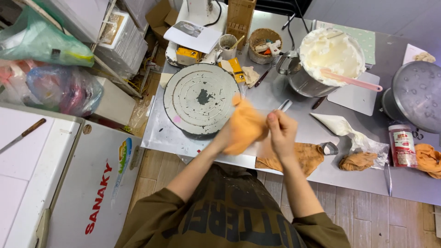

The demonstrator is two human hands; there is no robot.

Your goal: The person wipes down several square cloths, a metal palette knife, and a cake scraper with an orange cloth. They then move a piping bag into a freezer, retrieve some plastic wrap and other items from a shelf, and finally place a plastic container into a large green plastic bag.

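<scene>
Hands over my desk [271, 94], left hand [227, 138] clutching orange cloth [245, 126], right hand [281, 131] pinching metal spatula [284, 105], turntable [200, 97] beside.

A red-labelled clear jar [402, 145] stands right; a yellow box [187, 55] behind the turntable.

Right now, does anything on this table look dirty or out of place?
Yes. The round turntable has a dark smear at its centre, and crumpled orange cloths lie scattered along the table's front edge.
</scene>
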